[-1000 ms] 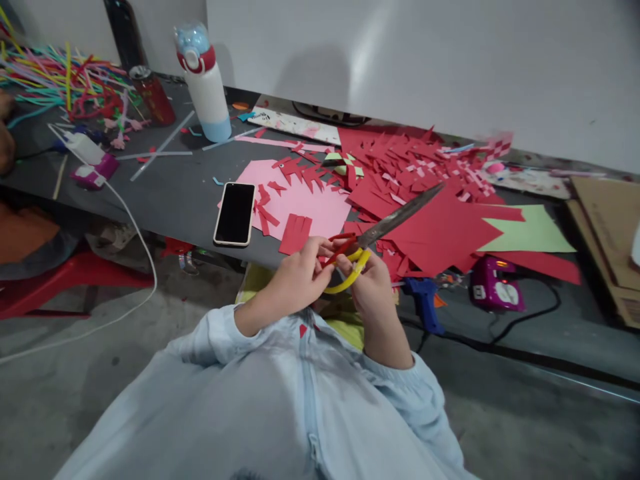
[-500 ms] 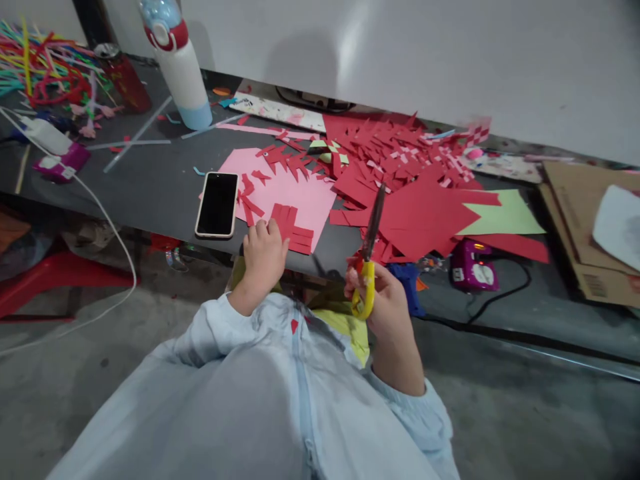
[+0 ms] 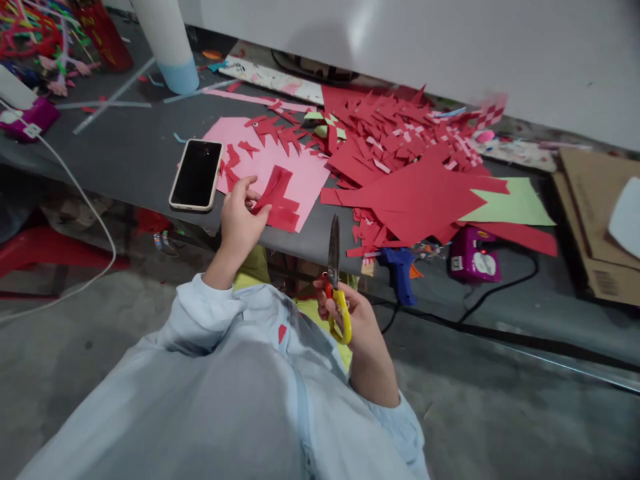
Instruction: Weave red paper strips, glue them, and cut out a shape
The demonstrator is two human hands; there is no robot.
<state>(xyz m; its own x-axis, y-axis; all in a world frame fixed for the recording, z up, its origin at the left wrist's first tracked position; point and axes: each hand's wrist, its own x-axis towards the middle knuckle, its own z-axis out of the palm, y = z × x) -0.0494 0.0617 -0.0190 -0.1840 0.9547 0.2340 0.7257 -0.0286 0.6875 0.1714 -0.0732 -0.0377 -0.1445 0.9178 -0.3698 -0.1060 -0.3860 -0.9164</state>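
Observation:
My left hand (image 3: pixel 241 215) pinches the left edge of a red paper piece (image 3: pixel 280 200), which is blurred by motion and lies over a pink sheet (image 3: pixel 305 175). Near the table's front edge, my right hand (image 3: pixel 353 313) grips scissors (image 3: pixel 335 253) with yellow and red handles; their blades point up and look together. A red paper shape with a spiky edge and a small eye (image 3: pixel 274 132) rests on the pink sheet, among small red scraps. Left of that sheet lies a phone (image 3: pixel 197 175) with a dark screen.
Red cut paper (image 3: pixel 395 133) is heaped at the back, with large red sheets (image 3: pixel 420 200) before it. A blue glue gun (image 3: pixel 400 270) and a purple box with a cord (image 3: pixel 473 257) are at the right front. Cardboard (image 3: pixel 600 220) stands far right; a bottle (image 3: pixel 173 53) back left.
My left hand has gone from resting on the red paper piece to pinching its edge, and the piece has shifted. My right hand has moved left and slightly down with the scissors.

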